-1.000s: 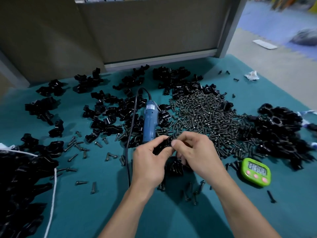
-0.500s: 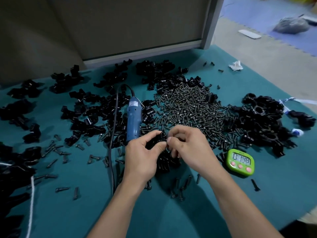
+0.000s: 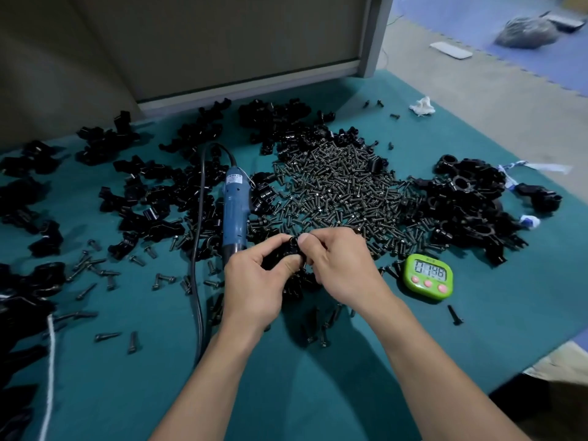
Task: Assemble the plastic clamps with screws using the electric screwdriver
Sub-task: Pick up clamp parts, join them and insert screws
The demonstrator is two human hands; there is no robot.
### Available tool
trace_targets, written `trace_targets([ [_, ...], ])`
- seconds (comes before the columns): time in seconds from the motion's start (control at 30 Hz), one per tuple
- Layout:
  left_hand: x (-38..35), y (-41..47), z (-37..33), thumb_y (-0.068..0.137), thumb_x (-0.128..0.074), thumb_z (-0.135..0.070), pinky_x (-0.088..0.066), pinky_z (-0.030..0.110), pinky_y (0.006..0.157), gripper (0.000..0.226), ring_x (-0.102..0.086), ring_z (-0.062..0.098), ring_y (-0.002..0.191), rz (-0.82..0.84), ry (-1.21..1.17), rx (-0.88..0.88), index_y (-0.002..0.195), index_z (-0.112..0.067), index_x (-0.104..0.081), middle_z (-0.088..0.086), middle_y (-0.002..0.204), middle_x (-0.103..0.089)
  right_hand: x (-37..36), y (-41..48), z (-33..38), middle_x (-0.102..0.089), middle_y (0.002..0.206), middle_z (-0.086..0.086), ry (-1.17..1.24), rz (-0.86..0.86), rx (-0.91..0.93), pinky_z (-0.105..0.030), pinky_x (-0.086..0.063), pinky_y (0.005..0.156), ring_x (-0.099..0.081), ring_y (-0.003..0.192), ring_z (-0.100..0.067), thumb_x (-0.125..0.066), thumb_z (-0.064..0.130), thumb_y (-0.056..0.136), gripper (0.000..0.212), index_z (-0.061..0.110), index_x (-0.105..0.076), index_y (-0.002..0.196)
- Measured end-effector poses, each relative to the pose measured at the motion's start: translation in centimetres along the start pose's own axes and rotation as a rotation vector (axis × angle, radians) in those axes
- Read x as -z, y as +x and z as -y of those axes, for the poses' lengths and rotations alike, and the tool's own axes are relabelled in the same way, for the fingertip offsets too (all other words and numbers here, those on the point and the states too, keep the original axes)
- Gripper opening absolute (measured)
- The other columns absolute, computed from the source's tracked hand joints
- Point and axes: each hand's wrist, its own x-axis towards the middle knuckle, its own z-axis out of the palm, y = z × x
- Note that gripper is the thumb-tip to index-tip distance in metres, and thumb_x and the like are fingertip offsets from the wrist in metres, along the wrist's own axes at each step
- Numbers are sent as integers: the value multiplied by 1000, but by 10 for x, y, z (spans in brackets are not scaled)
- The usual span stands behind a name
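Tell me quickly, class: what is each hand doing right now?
Left hand: closed on the black clamp.
Right hand: fingertips pinched on the same clamp; whether it holds a screw cannot be told.

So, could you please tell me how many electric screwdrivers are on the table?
1. The blue electric screwdriver lies on the green table, just beyond the left hand, beside the screw pile. Another could be hidden under the black clamp heaps, though none shows.

Surface: bench (image 3: 318, 393) covered in teal cloth.
Middle: screw heap (image 3: 337, 192); blue electric screwdriver (image 3: 234, 208) beside it.
Left, far edge, right edge: black clamp parts (image 3: 152, 198).
Near right: green timer (image 3: 428, 276).
Far right corner: white crumpled scrap (image 3: 422, 106).
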Motion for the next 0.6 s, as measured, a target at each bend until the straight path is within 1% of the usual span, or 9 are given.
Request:
trace_targets([
  [0.07, 1, 0, -1, 82, -85, -16, -50, 6, 84, 34, -66, -17, 92, -1, 1, -11, 111, -33, -78, -48, 80, -63, 1, -1, 1, -66, 63, -11, 12, -9, 3, -35, -46, 54, -49, 49, -11, -57, 39, 102, 43, 11, -62, 69],
  [0.17, 5, 0, -4, 82, -86, -20, -46, 1, 81, 33, -62, -23, 93, -17, -4, -19, 111, -33, -79, -47, 80, -61, 4, -1, 3, -71, 65, -1, 135, 33, -7, -29, -49, 58, -58, 51, -11, -64, 26, 98, 21, 21, -65, 77],
  [0.27, 8, -3, -8, 82, -86, -16, -55, 18, 91, 40, -69, -11, 95, -28, -37, -16, 97, -51, -72, -38, 86, -69, 1, 1, 7, -67, 60, -9, 67, 20, 22, -33, -42, 52, -50, 47, -10, -61, 30, 101, 38, 12, -63, 68],
  [0.33, 11, -3, -10, 82, -85, -13, -58, 25, 90, 45, -71, -6, 93, -39, -61, -3, 91, -54, -68, -36, 88, -72, -1, 1, 11, -65, 59, -12, 25, -1, 27, -35, -42, 52, -48, 47, -11, -58, 36, 103, 46, 8, -61, 67],
  [0.37, 12, -2, -10, 83, -85, -14, -59, 27, 88, 45, -72, -3, 91, -49, -64, 4, 91, -54, -68, -34, 89, -73, -2, 1, 13, -66, 59, -9, 56, 5, 26, -33, -43, 52, -50, 47, -9, -59, 36, 102, 43, 10, -63, 69],
  [0.4, 14, -2, -11, 83, -85, -15, -60, 27, 85, 43, -73, -1, 88, -58, -64, 6, 91, -54, -68, -31, 89, -74, -1, 1, 14, -68, 59, -6, 117, 22, 21, -28, -44, 52, -52, 47, -9, -60, 32, 102, 36, 13, -65, 72],
  [0.47, 19, -2, -12, 82, -86, -16, -58, 19, 76, 42, -73, -1, 82, -59, -53, -8, 92, -54, -69, -30, 87, -75, -2, 1, 16, -69, 61, -5, 205, 71, 21, -26, -45, 52, -55, 48, -13, -61, 23, 100, 26, 15, -66, 76],
  [0.53, 22, -2, -11, 82, -86, -15, -57, 16, 75, 39, -74, 0, 81, -54, -45, -9, 96, -49, -74, -28, 88, -76, -8, 3, 17, -66, 58, -8, 112, 55, 59, -32, -45, 51, -53, 48, -13, -57, 27, 102, 37, 13, -62, 68],
  [0.6, 25, -2, -9, 82, -86, -15, -58, 21, 81, 36, -75, 2, 87, -72, -66, 33, 101, -44, -76, -21, 95, -78, -15, 6, 18, -63, 57, -11, 44, 8, 59, -37, -47, 54, -51, 47, -13, -53, 37, 105, 48, 10, -60, 65],
])
